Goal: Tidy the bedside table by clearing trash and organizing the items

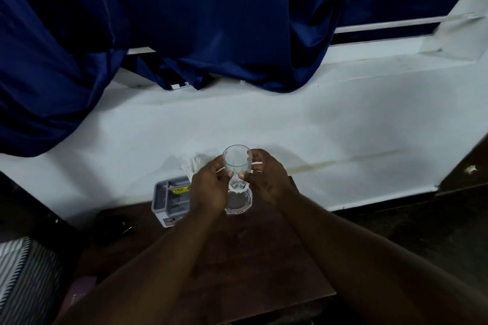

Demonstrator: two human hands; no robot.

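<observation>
Glass tumbler [237, 163] — clear, upright — sits in both grips, left hand [208, 187] and right hand [266, 179] closed around it, above a round coaster [239, 203] on the wooden bench [250, 258] near a grey organizer [169, 198].

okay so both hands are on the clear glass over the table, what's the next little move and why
Probably lower the clear glass straight down onto the round clear coaster beneath it. The left hand and right hand hold it upright just above that spot, beside the grey organizer tray, so setting it there looks tidy.
</observation>
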